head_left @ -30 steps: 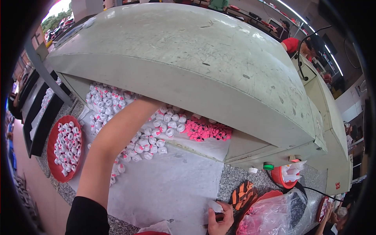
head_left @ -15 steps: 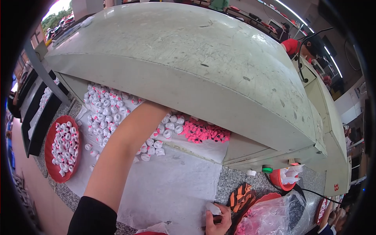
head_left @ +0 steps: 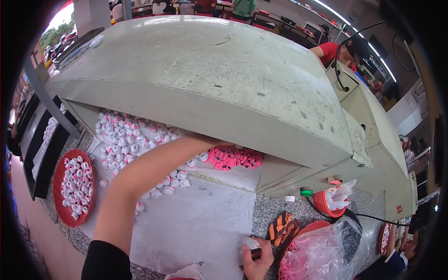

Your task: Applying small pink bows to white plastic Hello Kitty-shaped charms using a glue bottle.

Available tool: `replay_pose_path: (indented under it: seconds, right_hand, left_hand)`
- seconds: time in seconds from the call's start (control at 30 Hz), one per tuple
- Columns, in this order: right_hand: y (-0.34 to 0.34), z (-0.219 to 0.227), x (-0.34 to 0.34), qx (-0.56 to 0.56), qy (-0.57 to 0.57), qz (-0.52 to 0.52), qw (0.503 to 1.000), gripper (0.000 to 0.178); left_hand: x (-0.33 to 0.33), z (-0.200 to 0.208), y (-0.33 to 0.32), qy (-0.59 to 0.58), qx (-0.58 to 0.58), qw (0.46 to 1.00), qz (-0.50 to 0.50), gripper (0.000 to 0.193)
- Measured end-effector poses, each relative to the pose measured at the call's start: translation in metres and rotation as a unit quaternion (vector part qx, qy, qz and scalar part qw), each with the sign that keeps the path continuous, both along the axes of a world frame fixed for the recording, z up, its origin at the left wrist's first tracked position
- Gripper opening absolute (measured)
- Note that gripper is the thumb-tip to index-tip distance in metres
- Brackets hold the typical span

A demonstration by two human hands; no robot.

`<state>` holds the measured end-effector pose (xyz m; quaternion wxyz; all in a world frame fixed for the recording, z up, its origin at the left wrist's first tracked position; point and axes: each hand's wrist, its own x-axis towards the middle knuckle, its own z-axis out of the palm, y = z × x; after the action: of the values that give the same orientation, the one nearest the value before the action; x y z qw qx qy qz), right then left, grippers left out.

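My left arm reaches in from the lower left under the front edge of a large grey-green metal hood (head_left: 210, 98). The back of my left hand (head_left: 215, 141) shows at that edge, beside a pile of small pink pieces with dark spots (head_left: 233, 159); its fingers are hidden. Many small white-and-pink rounded pieces (head_left: 123, 135) lie to the left of my forearm. At the lower middle, my right hand (head_left: 259, 262) pinches a small whitish object with a dark part (head_left: 252, 243), whose kind I cannot make out, above white sheeting (head_left: 196, 228).
A red scalloped tray (head_left: 59, 198) of white-and-pink pieces stands at left. On the right are an orange-and-black striped cloth (head_left: 283, 228), clear plastic (head_left: 322, 247) over a red tray, a red cup (head_left: 322, 205) and a green knob (head_left: 306, 192). A person in red (head_left: 330, 51) sits beyond the hood.
My left hand has moved right under the hood, toward the pink pieces, with the forearm lying flatter. My right hand still holds the whitish object. The view has shifted slightly.
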<state>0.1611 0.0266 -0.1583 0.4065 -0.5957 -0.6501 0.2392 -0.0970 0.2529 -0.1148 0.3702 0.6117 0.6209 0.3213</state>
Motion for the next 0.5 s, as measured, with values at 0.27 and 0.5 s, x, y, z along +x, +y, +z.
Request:
replay_pose_path:
  seconds: [0.27,0.5]
  right_hand:
    - [0.004,0.001,0.0,0.004,0.036,0.018,0.999,0.028]
    - [0.004,0.005,0.0,-0.012,0.046,0.013,0.999,0.028]
  left_hand:
    - [0.033,0.012,0.014,-0.068,-0.081,0.994,0.001,0.042]
    - [0.002,0.023,0.021,-0.111,-0.164,0.98,0.001,0.042]
